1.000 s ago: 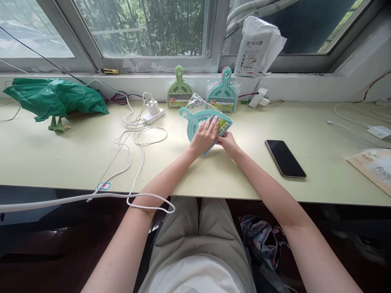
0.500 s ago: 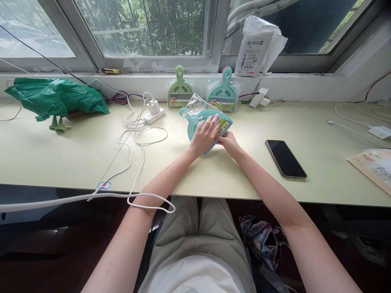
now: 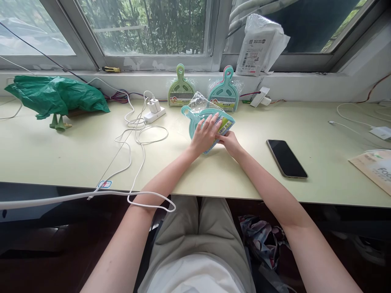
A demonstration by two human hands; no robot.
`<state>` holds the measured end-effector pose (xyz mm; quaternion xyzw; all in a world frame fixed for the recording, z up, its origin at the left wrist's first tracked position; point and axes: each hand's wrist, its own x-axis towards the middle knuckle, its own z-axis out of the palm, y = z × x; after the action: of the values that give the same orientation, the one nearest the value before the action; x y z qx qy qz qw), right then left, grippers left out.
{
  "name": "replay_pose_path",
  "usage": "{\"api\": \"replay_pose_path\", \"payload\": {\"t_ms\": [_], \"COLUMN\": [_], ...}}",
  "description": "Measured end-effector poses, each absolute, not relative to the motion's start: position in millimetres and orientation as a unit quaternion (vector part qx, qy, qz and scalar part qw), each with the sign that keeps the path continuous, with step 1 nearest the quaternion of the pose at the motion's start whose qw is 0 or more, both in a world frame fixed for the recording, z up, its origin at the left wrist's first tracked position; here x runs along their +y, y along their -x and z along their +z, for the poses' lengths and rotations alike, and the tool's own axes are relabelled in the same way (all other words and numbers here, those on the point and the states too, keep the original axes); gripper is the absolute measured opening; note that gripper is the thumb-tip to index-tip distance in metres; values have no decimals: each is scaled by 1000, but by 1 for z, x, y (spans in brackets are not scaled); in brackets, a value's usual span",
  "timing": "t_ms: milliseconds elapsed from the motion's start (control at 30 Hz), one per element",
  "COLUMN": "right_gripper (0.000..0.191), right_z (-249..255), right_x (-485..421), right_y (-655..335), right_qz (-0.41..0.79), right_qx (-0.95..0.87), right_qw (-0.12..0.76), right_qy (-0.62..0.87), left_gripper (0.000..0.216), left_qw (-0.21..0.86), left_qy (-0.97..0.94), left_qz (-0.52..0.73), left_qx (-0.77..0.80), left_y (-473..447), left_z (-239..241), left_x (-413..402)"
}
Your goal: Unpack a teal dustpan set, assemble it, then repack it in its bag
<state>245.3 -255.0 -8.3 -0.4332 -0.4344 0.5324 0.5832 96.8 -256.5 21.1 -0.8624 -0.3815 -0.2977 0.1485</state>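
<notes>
Where the left hand lies, the dustpan (teal, bagged) sits underneath.

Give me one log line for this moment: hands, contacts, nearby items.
left hand: spread flat on teal dustpan pack | right hand: gripping pack's near edge | nearby: phone lying on desk, untouched

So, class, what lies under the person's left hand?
A teal plastic dustpan set in clear wrapping, resting on the pale green table. The left hand covers its middle; the right hand hides its near corner.
</notes>
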Motion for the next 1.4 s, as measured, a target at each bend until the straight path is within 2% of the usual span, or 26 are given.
{"api": "replay_pose_path", "payload": {"t_ms": [167,333,400,500,600,900,1400], "right_gripper": [46,44,42,41,40,36,24], "right_z": [-8,-3,-1,0,-1,4,18], "right_x": [-249,-248,-249,-251,-250,-248,-253], "right_y": [-254,-260,-260,-260,-261,-265,-266], "right_qz": [530,519,518,520,519,510,562], "right_qx": [-409,-372,-371,-376,-373,-354,-322], "right_qw": [617,667,672,669,675,697,658], "right_qy": [414,384,378,376,368,358,384], "left_gripper": [54,85,90,74,58,47,56], "left_qw": [66,-158,-301,-519,-624,-687,-612], "left_qy": [730,561,542,536,514,484,547], "left_qz": [-507,-650,-657,-588,-530,-486,-519], "left_qx": [-454,-488,-428,-313,-257,-240,-237], "left_y": [-94,-86,-86,-92,-100,-105,-107], "left_z": [20,20,17,10,7,15,4], "left_x": [-251,-229,-220,-215,-220,-239,-227]}}
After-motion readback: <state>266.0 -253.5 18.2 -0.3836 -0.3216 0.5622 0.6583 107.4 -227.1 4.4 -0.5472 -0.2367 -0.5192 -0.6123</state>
